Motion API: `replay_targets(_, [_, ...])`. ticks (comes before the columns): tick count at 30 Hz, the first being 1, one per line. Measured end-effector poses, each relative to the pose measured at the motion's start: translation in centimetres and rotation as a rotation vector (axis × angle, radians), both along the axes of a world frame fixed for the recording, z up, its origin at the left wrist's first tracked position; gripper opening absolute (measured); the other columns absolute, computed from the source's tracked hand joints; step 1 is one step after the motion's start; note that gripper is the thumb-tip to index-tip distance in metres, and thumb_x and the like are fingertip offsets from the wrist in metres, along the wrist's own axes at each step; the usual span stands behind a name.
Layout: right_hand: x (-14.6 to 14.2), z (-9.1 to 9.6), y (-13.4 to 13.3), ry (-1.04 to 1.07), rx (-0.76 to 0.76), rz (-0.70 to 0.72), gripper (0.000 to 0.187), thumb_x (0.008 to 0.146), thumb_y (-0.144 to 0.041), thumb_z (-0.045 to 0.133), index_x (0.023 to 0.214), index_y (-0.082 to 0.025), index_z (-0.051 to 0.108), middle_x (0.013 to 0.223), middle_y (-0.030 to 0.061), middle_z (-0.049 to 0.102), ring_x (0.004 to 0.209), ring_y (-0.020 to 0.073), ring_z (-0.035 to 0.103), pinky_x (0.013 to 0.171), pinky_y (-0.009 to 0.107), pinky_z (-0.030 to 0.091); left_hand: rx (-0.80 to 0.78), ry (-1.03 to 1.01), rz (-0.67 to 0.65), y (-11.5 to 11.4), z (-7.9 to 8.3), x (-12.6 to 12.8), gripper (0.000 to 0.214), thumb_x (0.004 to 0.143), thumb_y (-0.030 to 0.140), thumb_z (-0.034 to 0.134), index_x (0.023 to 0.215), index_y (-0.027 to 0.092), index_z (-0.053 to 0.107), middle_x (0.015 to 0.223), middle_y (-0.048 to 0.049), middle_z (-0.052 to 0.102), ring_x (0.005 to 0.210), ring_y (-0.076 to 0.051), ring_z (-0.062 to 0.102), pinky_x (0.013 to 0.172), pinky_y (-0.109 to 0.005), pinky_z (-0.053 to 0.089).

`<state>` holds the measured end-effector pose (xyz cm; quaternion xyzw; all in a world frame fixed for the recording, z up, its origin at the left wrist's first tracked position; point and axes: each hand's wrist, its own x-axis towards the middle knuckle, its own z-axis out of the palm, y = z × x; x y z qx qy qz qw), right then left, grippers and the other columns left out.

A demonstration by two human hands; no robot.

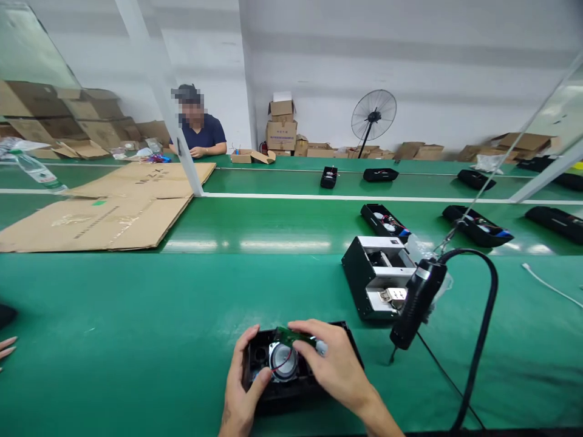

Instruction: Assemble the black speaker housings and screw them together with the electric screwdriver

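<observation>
A black speaker housing (291,394) lies on the green bench in front of me, its inside facing up. A round speaker driver (283,362) with a pale cone sits in it, and a thin red wire crosses the driver. My left hand (243,382) grips the housing's left end, thumb over the rim and fingers along the outer side. In my right hand (334,364) a green circuit board (291,337) is pinched between thumb and fingers above the driver. The housing's right part is mostly hidden under that hand.
A black electric screwdriver (419,303) hangs at right on a cable, before a black-and-silver machine (382,279). More housings (385,220) lie on the green conveyor (273,224). Flattened cardboard (100,218) lies at left. A person (203,133) sits opposite; another person's fingers (6,351) show at the left edge.
</observation>
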<state>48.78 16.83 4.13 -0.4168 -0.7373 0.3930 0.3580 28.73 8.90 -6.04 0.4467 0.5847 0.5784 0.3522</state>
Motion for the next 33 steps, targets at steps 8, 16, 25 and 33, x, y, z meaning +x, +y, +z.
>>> replay_targets(8, [5.4, -0.1, -2.6, -0.144, 0.108, 0.124, 0.018, 0.091, -0.013, 0.078, 0.096, -0.029, 0.084, 0.091, -0.0038, 0.084, 0.084, 0.0184, 0.079, 0.082, 0.028, 0.059, -0.041, 0.350, -0.078, 1.6, 4.1, -1.3, 0.043, 0.090, 0.059, 0.072, 0.067, 0.023, 0.065, 0.129, -0.0132, 0.068, 0.129, -0.037, 0.065, 0.110, -0.055, 0.054])
replay_targets(16, [2.1, -0.3, -3.3, -0.422, 0.226, 0.280, 0.036, 0.096, -0.004, 0.054, 0.107, -0.025, 0.080, 0.099, 0.0038, 0.084, 0.088, 0.0221, 0.079, 0.081, 0.031, 0.056, 0.265, 0.827, -0.324, 0.3, 5.5, -1.7, 0.011, 0.097, 0.033, 0.068, 0.105, 0.029, 0.073, 0.154, -0.0098, 0.059, 0.146, -0.034, 0.055, 0.122, -0.058, 0.047])
replay_targets(25, [2.0, 0.6, -2.6, -0.632, 0.185, 0.378, 0.030, 0.090, -0.002, 0.056, 0.099, -0.025, 0.073, 0.097, -0.0003, 0.080, 0.086, 0.0200, 0.073, 0.072, 0.033, 0.043, 0.371, 1.199, -0.489, 0.3, 4.0, -1.2, 0.055, 0.067, 0.008, 0.083, 0.118, 0.023, 0.067, 0.150, -0.0157, 0.063, 0.152, -0.050, 0.043, 0.122, -0.082, 0.032])
replay_targets(33, [1.9, 0.9, -3.4, -0.605, 0.171, 0.334, 0.014, 0.086, -0.014, 0.059, 0.093, -0.023, 0.069, 0.094, 0.0028, 0.075, 0.084, 0.0232, 0.068, 0.081, 0.036, 0.047, 0.382, 1.180, -0.509, 0.2, 3.8, -1.6, 0.045, 0.079, 0.005, 0.070, 0.119, 0.025, 0.070, 0.147, -0.0090, 0.067, 0.162, -0.045, 0.028, 0.131, -0.077, 0.016])
